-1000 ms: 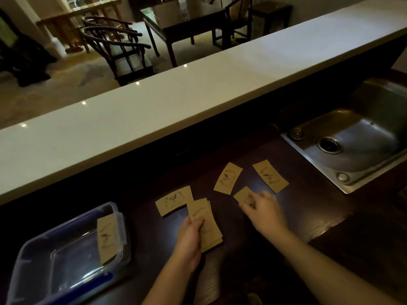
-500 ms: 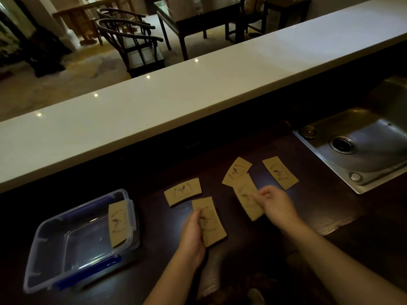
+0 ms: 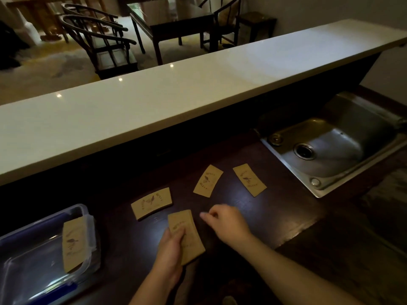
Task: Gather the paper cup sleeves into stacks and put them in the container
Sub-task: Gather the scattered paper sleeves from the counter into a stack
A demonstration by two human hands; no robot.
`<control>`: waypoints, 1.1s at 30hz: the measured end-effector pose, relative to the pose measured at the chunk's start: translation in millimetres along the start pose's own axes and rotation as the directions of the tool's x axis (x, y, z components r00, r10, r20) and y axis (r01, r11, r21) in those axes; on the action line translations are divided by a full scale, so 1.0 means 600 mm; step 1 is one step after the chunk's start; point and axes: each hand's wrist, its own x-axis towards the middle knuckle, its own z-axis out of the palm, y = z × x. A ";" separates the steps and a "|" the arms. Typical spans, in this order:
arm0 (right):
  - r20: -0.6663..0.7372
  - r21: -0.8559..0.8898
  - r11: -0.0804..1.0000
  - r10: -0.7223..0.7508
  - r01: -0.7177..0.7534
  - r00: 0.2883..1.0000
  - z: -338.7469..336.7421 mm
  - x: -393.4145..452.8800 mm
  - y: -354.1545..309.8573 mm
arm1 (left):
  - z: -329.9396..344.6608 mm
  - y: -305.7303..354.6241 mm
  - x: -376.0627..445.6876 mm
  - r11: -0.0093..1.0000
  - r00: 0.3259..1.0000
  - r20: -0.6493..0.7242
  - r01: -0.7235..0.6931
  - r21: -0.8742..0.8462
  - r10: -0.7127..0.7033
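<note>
My left hand point(image 3: 170, 249) grips a stack of brown paper cup sleeves point(image 3: 187, 234) on the dark wooden counter. My right hand point(image 3: 226, 223) hovers just right of the stack, fingers loosely curled, holding nothing. Three single sleeves lie flat beyond: one to the left point(image 3: 151, 203), one in the middle point(image 3: 208, 181), one to the right point(image 3: 249, 180). A clear plastic container point(image 3: 28, 267) with blue clips sits at the lower left. Another sleeve point(image 3: 72, 245) leans against its right wall.
A steel sink point(image 3: 334, 146) is set into the counter at the right. A raised white bar top point(image 3: 176, 93) runs across behind the work surface. Dark chairs and a table stand in the room beyond.
My right hand brought a sleeve from the middle of the counter onto the stack in my left hand, then let go. The view has shifted slightly.
</note>
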 end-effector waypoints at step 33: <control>0.230 0.354 0.921 0.083 -0.163 0.970 0.089 0.015 -0.068 | -0.053 0.027 0.008 0.990 0.991 -0.117 -0.076 -0.121 0.062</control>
